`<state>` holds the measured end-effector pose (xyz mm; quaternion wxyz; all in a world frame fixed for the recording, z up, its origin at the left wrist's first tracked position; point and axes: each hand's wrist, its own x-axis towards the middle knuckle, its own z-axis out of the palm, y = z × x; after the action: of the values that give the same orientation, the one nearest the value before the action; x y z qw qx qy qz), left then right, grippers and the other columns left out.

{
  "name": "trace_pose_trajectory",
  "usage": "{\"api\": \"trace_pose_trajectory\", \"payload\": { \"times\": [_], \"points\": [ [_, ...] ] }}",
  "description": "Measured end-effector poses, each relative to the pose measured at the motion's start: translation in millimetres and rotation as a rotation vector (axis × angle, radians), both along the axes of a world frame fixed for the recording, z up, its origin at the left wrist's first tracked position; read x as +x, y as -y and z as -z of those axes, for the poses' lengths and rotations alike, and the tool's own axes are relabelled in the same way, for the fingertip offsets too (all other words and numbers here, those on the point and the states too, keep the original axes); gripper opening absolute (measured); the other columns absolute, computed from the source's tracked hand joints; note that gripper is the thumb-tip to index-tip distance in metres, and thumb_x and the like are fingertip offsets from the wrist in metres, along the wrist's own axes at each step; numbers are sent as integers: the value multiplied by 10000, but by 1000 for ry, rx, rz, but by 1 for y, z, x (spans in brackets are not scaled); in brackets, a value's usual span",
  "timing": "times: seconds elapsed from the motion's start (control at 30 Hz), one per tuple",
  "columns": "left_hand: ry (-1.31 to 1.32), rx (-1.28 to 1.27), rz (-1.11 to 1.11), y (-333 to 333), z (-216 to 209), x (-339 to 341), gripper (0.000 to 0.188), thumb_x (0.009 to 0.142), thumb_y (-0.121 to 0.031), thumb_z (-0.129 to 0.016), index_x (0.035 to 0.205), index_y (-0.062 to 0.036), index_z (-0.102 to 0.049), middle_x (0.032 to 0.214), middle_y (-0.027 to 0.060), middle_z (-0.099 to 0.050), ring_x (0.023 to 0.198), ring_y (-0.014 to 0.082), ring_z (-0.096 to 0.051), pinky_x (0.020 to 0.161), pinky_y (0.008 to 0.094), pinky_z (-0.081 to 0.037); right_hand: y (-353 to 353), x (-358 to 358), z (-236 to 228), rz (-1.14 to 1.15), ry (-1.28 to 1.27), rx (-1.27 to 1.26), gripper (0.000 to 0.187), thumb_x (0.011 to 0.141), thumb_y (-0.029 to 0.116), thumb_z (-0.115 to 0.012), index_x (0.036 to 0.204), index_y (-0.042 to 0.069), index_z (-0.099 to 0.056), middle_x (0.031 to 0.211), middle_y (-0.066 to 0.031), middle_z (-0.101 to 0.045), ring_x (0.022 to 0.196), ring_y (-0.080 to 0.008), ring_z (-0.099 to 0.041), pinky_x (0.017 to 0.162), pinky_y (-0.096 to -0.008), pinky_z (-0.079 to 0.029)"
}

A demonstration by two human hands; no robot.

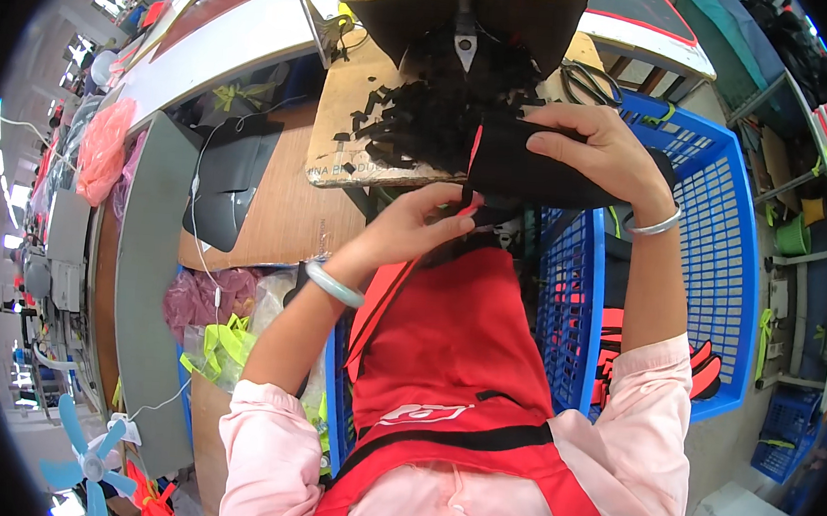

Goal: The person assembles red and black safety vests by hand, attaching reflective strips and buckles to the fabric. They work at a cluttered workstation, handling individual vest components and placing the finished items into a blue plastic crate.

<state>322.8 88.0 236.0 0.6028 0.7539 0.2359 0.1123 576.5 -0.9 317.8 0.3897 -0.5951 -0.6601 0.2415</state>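
Note:
My right hand (598, 151) grips a black fabric piece (525, 170) from above, thumb on top and fingers curled over its far side. A pink-red edge shows along the left end of this piece. Close to its lower left corner, my left hand (421, 225) is closed in a pinch around a small pink-and-black end (473, 205); the fingers partly hide it. Just beyond both hands, a pile of black scraps (433, 111) covers much of a worn wooden board (344, 157). Above the pile hangs a pointed metal machine part (464, 51).
Black-handled scissors (589, 81) lie on the board's right. A blue plastic basket (743, 281) at my right holds pink-and-black pieces (706, 370). To the left stand a wooden table (283, 201) with a black sheet (232, 183), bagged material (209, 301) and a small fan (92, 466).

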Motion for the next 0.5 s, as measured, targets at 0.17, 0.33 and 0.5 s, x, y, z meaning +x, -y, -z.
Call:
{"api": "trace_pose_trajectory", "payload": {
  "times": [0.17,0.33,0.5],
  "points": [
    [131,42,-149,7,-2,10,296,1004,-252,-514,1049,14,-636,940,73,-673,905,72,-598,724,245,-492,-8,7,7,80,-12,58,339,885,280,-684,1066,-6,-683,915,-88,-709,841,-159,-645,757,-274,-492],
    [133,-77,-198,-5,-22,19,265,1005,-213,-485,959,14,-614,875,76,-653,703,74,-599,611,225,-500,-35,19,11,184,32,52,381,886,315,-677,1095,-3,-670,895,-98,-699,833,-163,-642,766,-281,-491],
    [110,-162,-213,-7,-24,19,270,1007,-231,-488,947,6,-602,870,72,-652,698,81,-598,621,228,-510,-44,11,5,201,130,59,436,868,374,-681,1100,4,-673,938,-129,-707,862,-226,-665,790,-310,-496]
  ]
}}
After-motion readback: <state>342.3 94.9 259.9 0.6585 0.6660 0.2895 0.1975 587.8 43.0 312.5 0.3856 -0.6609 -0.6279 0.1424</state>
